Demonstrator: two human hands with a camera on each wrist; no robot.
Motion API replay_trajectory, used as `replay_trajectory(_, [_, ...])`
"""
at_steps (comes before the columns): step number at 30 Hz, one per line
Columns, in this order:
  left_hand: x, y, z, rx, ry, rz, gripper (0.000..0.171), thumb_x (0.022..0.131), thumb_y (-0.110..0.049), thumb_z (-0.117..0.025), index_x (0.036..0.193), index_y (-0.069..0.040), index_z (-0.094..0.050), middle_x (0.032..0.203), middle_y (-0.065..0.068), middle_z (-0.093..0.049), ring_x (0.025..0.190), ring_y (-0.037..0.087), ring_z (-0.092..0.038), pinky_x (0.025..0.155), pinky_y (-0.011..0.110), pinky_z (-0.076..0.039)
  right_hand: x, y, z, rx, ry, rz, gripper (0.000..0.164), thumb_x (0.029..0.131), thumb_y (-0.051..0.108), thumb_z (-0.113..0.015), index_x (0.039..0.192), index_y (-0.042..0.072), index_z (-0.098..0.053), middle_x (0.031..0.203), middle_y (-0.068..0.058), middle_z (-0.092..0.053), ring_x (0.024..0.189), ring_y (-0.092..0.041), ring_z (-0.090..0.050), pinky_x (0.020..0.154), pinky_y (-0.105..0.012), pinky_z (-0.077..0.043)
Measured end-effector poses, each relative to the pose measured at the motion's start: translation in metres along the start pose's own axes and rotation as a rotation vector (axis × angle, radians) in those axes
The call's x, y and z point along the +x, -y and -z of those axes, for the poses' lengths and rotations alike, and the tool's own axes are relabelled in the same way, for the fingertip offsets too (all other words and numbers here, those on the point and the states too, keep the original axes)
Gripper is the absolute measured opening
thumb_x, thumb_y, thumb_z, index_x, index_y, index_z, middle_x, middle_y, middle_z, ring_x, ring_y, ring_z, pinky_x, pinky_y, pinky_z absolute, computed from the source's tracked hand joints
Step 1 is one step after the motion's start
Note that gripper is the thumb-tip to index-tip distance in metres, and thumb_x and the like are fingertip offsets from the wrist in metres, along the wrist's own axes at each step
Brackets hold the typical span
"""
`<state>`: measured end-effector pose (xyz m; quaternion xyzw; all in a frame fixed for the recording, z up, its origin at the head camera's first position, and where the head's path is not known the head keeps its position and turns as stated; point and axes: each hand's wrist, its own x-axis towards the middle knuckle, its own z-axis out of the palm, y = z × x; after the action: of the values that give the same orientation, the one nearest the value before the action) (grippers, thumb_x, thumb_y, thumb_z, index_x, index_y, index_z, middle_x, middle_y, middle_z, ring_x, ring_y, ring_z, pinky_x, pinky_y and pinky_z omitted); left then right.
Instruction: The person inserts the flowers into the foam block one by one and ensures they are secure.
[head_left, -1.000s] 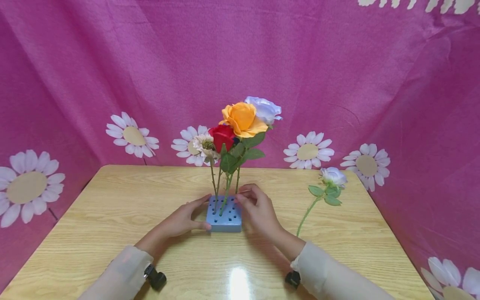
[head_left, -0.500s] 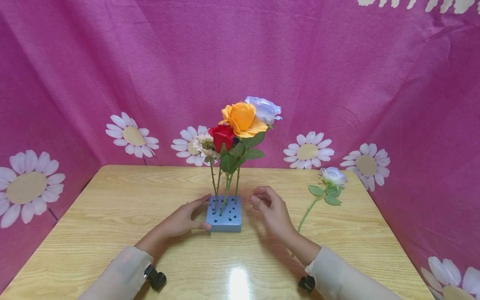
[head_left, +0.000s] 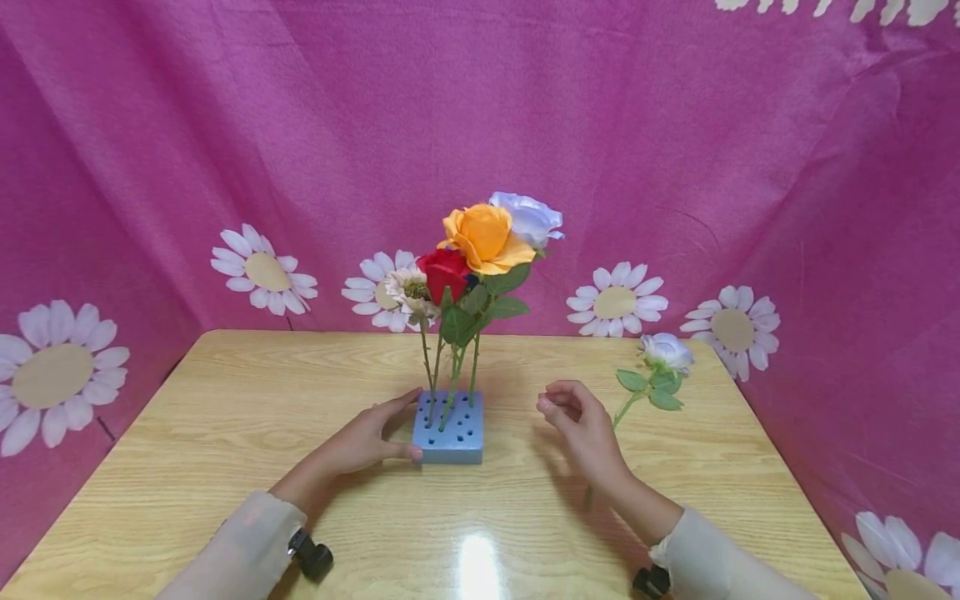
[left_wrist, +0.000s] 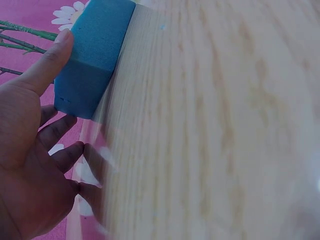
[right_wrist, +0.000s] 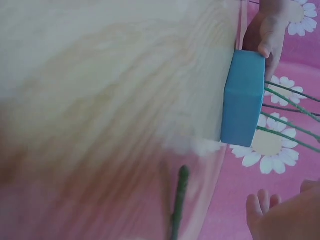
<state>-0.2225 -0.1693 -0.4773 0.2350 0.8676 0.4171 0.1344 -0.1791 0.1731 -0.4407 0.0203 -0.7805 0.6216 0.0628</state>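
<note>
A blue block (head_left: 448, 456) with holes in its top stands mid-table. Several artificial flowers rise from it: an orange rose (head_left: 483, 240), a red rose (head_left: 446, 276), a pale lilac flower (head_left: 531, 218) and a cream one (head_left: 411, 293). My left hand (head_left: 363, 440) holds the block's left side, thumb at the front corner and index finger at the back one. Off to the right of the block, my right hand (head_left: 588, 429) is held above the table, fingers loosely bent and nothing in them. Close by it lies a single pale lilac flower (head_left: 666, 356), its stem partly hidden by this hand.
The wooden table (head_left: 247, 379) reaches back to a pink curtain (head_left: 360, 125) printed with white daisies, which also closes both sides. In the right wrist view, the lying flower's green stem (right_wrist: 178, 202) ends near the camera.
My right hand has let go of a stem at the block's right back and moved away to the right, nearer the lying flower. The left hand and the block have stayed put.
</note>
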Motion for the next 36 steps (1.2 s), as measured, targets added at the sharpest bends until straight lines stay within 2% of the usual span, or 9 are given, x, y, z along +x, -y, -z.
replay_trajectory(5, [0.0, 0.0, 0.001, 0.008, 0.001, 0.001, 0.106, 0.083, -0.043, -0.085, 0.165, -0.012, -0.025, 0.163, 0.013, -0.04, 0.155, 0.038, -0.025, 0.124, 0.066, -0.004, -0.006, -0.005, 0.013, -0.031, -0.031, -0.023, 0.028, 0.1, 0.011, -0.069, 0.123, -0.002, -0.062, 0.12, -0.021, -0.069, 0.104, -0.012, -0.066, 0.088, -0.018, -0.055])
replay_trajectory(11, [0.001, 0.0, 0.0, 0.003, 0.007, 0.0, 0.106, 0.083, -0.044, -0.085, 0.165, -0.012, -0.025, 0.164, 0.013, -0.039, 0.155, 0.038, -0.023, 0.124, 0.066, -0.003, -0.012, -0.009, 0.03, -0.037, -0.041, -0.061, 0.03, 0.101, 0.01, -0.066, 0.127, -0.003, -0.059, 0.123, -0.022, -0.066, 0.102, -0.009, -0.065, 0.091, -0.028, -0.058])
replay_trajectory(16, [0.0, 0.0, 0.0, -0.007, 0.004, 0.004, 0.105, 0.083, -0.045, -0.085, 0.165, -0.014, -0.026, 0.164, 0.011, -0.039, 0.155, 0.038, -0.024, 0.123, 0.068, -0.007, -0.017, -0.014, 0.046, -0.046, -0.04, -0.098, 0.035, 0.102, 0.013, -0.066, 0.131, -0.005, -0.056, 0.127, -0.023, -0.064, 0.102, -0.011, -0.066, 0.088, -0.026, -0.059])
replay_trajectory(23, [0.0, 0.0, 0.0, -0.005, 0.001, 0.009, 0.105, 0.083, -0.045, -0.085, 0.165, -0.016, -0.026, 0.164, 0.01, -0.039, 0.155, 0.037, -0.024, 0.123, 0.067, -0.008, -0.023, -0.024, 0.063, -0.103, -0.054, -0.145, 0.04, 0.102, 0.013, -0.066, 0.135, -0.006, -0.052, 0.131, -0.025, -0.062, 0.1, -0.002, -0.063, 0.088, -0.018, -0.056])
replay_trajectory(25, [0.0, -0.001, 0.0, -0.005, 0.002, 0.009, 0.105, 0.083, -0.045, -0.085, 0.165, -0.016, -0.026, 0.164, 0.011, -0.039, 0.155, 0.037, -0.024, 0.123, 0.067, -0.01, -0.025, -0.026, 0.067, -0.132, -0.054, -0.157, 0.042, 0.102, 0.014, -0.066, 0.135, -0.007, -0.052, 0.133, -0.025, -0.062, 0.104, -0.007, -0.063, 0.086, -0.016, -0.055])
replay_trajectory(30, [-0.001, -0.001, 0.0, -0.01, 0.002, 0.007, 0.106, 0.082, -0.044, -0.085, 0.165, -0.014, -0.026, 0.164, 0.012, -0.039, 0.155, 0.038, -0.023, 0.123, 0.068, -0.011, -0.029, -0.029, 0.071, -0.187, -0.033, -0.202, 0.054, 0.101, 0.021, -0.069, 0.14, -0.008, -0.047, 0.138, -0.029, -0.058, 0.123, -0.03, -0.061, 0.085, -0.013, -0.052])
replay_trajectory(33, [-0.001, -0.001, 0.0, -0.015, 0.003, 0.003, 0.106, 0.082, -0.044, -0.086, 0.165, -0.014, -0.026, 0.164, 0.012, -0.039, 0.155, 0.038, -0.024, 0.123, 0.067, -0.013, -0.032, -0.029, 0.072, -0.212, -0.008, -0.238, 0.064, 0.1, 0.025, -0.07, 0.145, -0.01, -0.041, 0.141, -0.031, -0.054, 0.128, -0.038, -0.057, 0.089, -0.019, -0.053])
replay_trajectory(36, [-0.001, -0.001, 0.0, -0.016, 0.005, 0.001, 0.107, 0.082, -0.044, -0.086, 0.165, -0.014, -0.026, 0.164, 0.012, -0.038, 0.155, 0.038, -0.024, 0.123, 0.066, -0.013, -0.035, -0.031, 0.074, -0.26, 0.009, -0.262, 0.073, 0.099, 0.03, -0.072, 0.146, -0.012, -0.037, 0.142, -0.032, -0.052, 0.128, -0.04, -0.056, 0.098, -0.033, -0.055])
